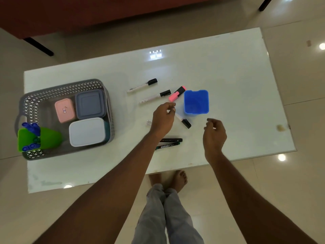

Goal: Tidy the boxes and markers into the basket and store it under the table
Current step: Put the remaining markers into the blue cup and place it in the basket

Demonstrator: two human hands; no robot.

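A grey lattice basket (31, 103) stands at the table's left end. Inside lie a pink box (64, 110), a grey box (90, 103), a white box (87, 132) and a green cup (50, 138) with blue markers (30, 128). A blue cup (196, 102) stands upright mid-table. Around it lie two white markers (142, 85) (154, 96), a pink highlighter (177, 93), a third white marker (183, 120) and two dark pens (169, 143). My left hand (163, 118) hovers by the highlighter's end, fingers loosely curled, empty. My right hand (215, 132) hangs empty below the blue cup.
The white glass table (237, 76) stands on a glossy tiled floor. A red sofa (88, 13) with black legs lies beyond the far edge. My feet (179, 180) show under the near edge. A small beige scrap (280, 128) lies near the table's right edge.
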